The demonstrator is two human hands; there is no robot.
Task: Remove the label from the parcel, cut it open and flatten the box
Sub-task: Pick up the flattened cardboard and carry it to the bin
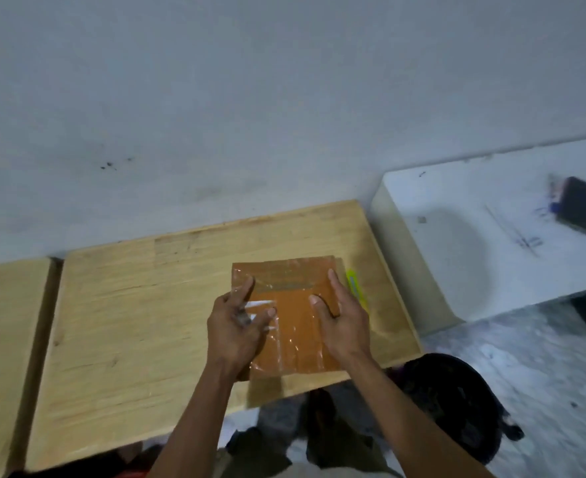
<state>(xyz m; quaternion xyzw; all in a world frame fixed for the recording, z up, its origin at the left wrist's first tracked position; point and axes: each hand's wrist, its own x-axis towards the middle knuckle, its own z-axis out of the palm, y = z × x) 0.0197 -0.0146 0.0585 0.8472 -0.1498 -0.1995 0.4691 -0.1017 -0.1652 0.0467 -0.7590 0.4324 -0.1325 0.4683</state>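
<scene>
On a pale wooden surface set against a grey wall, a brown cardboard parcel lies flat near the front right corner, its near edge reaching the surface's rim. Glossy clear tape crosses its top in wrinkled bands. A person's left hand rests on the parcel's left edge, fingers spread and loosely open; something white shows by the fingers — a scrap of label or tape, too blurred to tell, and whether it is pinched cannot be told. The right hand lies palm-down on the parcel's right side, fingers extended and holding nothing, apparently pinning it in place.

Just beyond the right hand, touching or just beside the parcel's right edge, lies a yellow cutter.

The parcel looks thin and light — likely to slide on the smooth wood unless held down. The cardboard should be stiff enough to lift by its edges, while the taped face looks slick and offers poor purchase. The bare cardboard at the sides and corners seems the safer hold; a lifted tape edge would be the place to start peeling.
</scene>
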